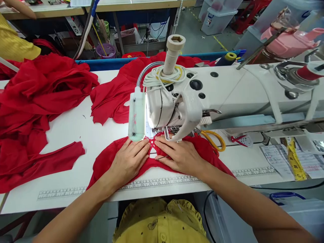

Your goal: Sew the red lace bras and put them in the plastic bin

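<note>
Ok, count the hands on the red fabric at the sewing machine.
2: on the red fabric before the sewing machine, left hand at left, right hand at right.

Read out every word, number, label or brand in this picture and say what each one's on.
None reads with certainty.
Ruler on the table edge: numbers, too small.
Yellow tape measure: numbers, too blurred.
Papers: lines and writing, too small.
Label on the clear bin: too small.

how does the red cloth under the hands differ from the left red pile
The worked cloth lies fairly flat; the left pile is heaped in folds. The left hand and right hand rest on the worked cloth; neither touches the left pile. Both are red fabric.
</note>
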`<state>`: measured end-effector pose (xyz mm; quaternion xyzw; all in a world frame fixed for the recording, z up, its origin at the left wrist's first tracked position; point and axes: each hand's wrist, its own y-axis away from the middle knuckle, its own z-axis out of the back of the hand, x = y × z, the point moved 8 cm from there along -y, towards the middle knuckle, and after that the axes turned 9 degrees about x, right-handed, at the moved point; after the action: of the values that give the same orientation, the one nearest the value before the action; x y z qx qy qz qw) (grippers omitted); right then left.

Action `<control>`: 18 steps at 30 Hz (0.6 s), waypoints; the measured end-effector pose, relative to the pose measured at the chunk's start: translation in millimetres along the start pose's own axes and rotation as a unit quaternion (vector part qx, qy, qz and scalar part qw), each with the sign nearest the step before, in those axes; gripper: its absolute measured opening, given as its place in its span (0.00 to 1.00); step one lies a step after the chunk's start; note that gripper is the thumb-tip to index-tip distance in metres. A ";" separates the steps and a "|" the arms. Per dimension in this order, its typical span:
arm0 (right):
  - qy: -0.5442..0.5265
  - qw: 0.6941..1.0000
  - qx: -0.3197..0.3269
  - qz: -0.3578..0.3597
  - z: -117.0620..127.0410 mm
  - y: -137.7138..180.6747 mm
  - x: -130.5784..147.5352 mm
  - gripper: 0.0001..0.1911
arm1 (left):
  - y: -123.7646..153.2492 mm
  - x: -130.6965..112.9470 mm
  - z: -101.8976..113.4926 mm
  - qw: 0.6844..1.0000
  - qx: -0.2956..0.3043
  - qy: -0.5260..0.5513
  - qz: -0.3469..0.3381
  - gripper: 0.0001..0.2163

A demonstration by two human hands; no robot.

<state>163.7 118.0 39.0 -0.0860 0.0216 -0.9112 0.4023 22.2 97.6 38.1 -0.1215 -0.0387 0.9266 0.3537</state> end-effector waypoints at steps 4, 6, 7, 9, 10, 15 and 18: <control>0.015 1.000 0.013 0.000 0.6 -0.7 -0.4 0.28 | -1.8 0.4 0.9 1.000 0.014 0.005 0.000 0.14; 0.016 1.000 0.016 -0.001 0.5 -0.6 -0.9 0.29 | -1.3 1.5 1.0 1.000 0.011 0.009 0.000 0.13; 0.014 1.000 0.018 0.000 0.0 -0.5 -1.1 0.29 | -0.7 2.4 0.7 1.000 0.009 0.011 0.001 0.14; 0.010 1.000 0.025 0.003 -1.4 0.2 -1.4 0.29 | 0.6 4.0 -1.1 1.000 0.009 0.013 0.004 0.15; 0.008 1.000 0.028 0.004 -2.1 0.6 -1.6 0.30 | 1.1 4.7 -2.2 1.000 0.011 0.015 0.005 0.15; 0.004 0.999 0.034 0.002 -2.5 2.1 -2.6 0.30 | 1.5 4.4 -1.9 1.000 0.004 0.012 0.000 0.17; 0.002 0.999 0.034 0.003 -1.8 1.8 -2.8 0.30 | 0.7 4.3 -2.0 1.000 0.012 0.011 0.003 0.16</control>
<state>166.6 118.8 36.6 -0.0706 -0.0089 -0.9105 0.4074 19.2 99.9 35.2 -0.1276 -0.0236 0.9265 0.3532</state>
